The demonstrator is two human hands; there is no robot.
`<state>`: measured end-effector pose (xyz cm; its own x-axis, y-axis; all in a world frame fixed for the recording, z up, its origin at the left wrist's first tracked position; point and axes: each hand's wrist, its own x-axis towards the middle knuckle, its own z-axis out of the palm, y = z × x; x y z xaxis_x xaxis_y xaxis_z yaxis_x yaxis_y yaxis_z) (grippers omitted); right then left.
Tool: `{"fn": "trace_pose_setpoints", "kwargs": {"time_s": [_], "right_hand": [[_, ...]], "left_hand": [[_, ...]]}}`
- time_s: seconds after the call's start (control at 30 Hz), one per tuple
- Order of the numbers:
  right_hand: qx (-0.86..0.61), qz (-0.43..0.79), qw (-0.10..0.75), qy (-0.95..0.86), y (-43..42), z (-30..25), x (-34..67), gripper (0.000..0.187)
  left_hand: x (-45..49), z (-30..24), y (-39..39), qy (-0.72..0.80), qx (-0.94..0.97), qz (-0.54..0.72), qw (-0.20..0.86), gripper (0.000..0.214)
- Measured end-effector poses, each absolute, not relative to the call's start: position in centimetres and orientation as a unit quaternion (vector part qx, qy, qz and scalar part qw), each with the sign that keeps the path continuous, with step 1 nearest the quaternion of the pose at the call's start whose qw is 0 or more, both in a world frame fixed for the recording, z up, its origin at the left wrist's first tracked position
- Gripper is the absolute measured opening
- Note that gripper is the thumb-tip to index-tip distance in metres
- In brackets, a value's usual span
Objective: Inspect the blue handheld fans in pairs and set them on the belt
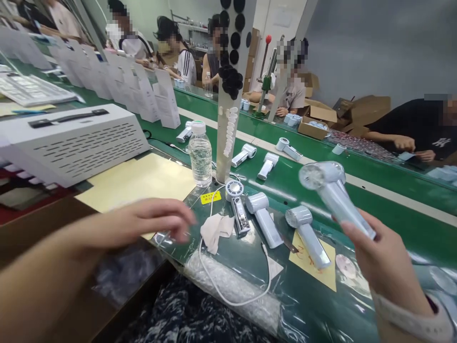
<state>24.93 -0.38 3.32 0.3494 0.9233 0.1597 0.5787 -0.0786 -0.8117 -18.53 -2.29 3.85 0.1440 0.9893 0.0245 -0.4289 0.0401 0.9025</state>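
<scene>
A light-blue handheld fan (332, 190) is gripped by its handle in my right hand (382, 252), raised above the right of the table with its round head tilted up to the left. My left hand (157, 221) is empty, its fingers stretched out and a little blurred, over the table edge near a crumpled pale cloth (216, 231). Between the hands lie a fan with a shiny handle (240, 214), another fan (266, 221) and a third fan (310, 236), which rests partly on a yellow note. A white cable (228, 301) loops in front of them.
A water bottle (200, 155) stands beside a metal post (225, 143). Left are a vented white case (82, 143) and white boxes (166, 100). More fans (267, 166) lie on the green conveyor (321, 174). Several people sit opposite, near a hand press (266, 83) and cartons (317, 116).
</scene>
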Motion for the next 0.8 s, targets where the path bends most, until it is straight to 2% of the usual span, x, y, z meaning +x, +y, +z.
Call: {"fn": "trace_pose_setpoints", "kwargs": {"time_s": [0.1, 0.23, 0.33, 0.4, 0.5, 0.57, 0.63, 0.7, 0.8], "right_hand": [[-0.634, 0.127, 0.406, -0.646, -4.7, 4.2, 18.6, 0.057], [-0.533, 0.11, 0.343, -0.766, -7.2, 4.1, 13.0, 0.059], [-0.468, 0.204, 0.322, -0.797, -6.9, 3.9, 12.6, 0.036], [-0.486, 0.234, 0.328, -0.775, -6.0, 3.1, 13.1, 0.022], [-0.586, 0.125, 0.295, -0.744, -4.1, 0.2, 13.0, 0.012], [-0.596, 0.047, 0.247, -0.762, -3.4, -1.9, 12.4, 0.017], [-0.586, 0.025, 0.232, -0.776, -3.4, -3.1, 11.6, 0.024], [-0.591, 0.069, 0.257, -0.761, -4.2, -3.0, 11.1, 0.025], [-0.572, 0.324, 0.288, -0.697, -5.7, -1.3, 10.7, 0.017]], "left_hand": [[-10.1, 3.5, -2.0, 0.31, 0.401, 0.555, 0.66, 0.055], [-3.2, 2.3, -2.1, 0.252, 0.371, 0.532, 0.718, 0.066], [-3.4, 1.1, -1.8, 0.247, 0.356, 0.498, 0.752, 0.066], [-4.9, 0.5, -1.5, 0.267, 0.367, 0.494, 0.741, 0.067], [-7.1, 0.5, -0.9, 0.288, 0.392, 0.528, 0.696, 0.073], [-7.9, 1.1, -0.5, 0.285, 0.404, 0.556, 0.667, 0.074], [-8.3, 2.0, -0.2, 0.281, 0.409, 0.591, 0.636, 0.068], [-8.4, 2.7, 0.0, 0.278, 0.404, 0.614, 0.618, 0.062], [-8.3, 3.1, -0.1, 0.276, 0.373, 0.611, 0.641, 0.065]]}}
